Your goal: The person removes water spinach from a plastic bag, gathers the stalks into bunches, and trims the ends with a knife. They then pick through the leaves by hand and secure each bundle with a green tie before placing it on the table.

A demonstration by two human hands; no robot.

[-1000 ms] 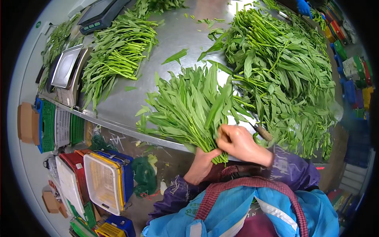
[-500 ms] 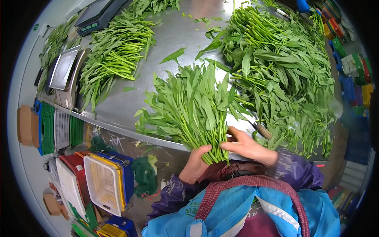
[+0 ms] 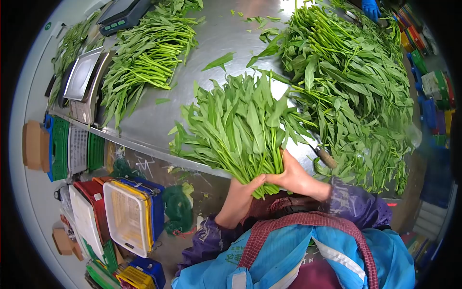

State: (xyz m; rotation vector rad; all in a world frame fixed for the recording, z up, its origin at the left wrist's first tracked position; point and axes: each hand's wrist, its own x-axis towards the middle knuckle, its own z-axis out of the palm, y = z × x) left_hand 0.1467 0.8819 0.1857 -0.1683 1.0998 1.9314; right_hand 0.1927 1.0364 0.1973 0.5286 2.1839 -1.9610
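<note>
A bunch of leafy green stems is held at the metal table's front edge, its leaves spreading away from me and its cut ends near my body. My left hand is wrapped round the lower stems from the left. From the right, my right hand grips the same stems, its thumb close to the left thumb. Beyond the right hand lies a knife with a wooden handle. A large heap of greens covers the table's right side.
Stacked greens lie at the left, beside a metal-topped scale and a dark scale. Crates stand on the floor at lower left. A co-worker's blue-gloved hand shows at the top right.
My right hand has closed round the stems, its thumb now beside the left thumb. The view has shifted slightly. The co-worker's blue-gloved hand shows more fully.
</note>
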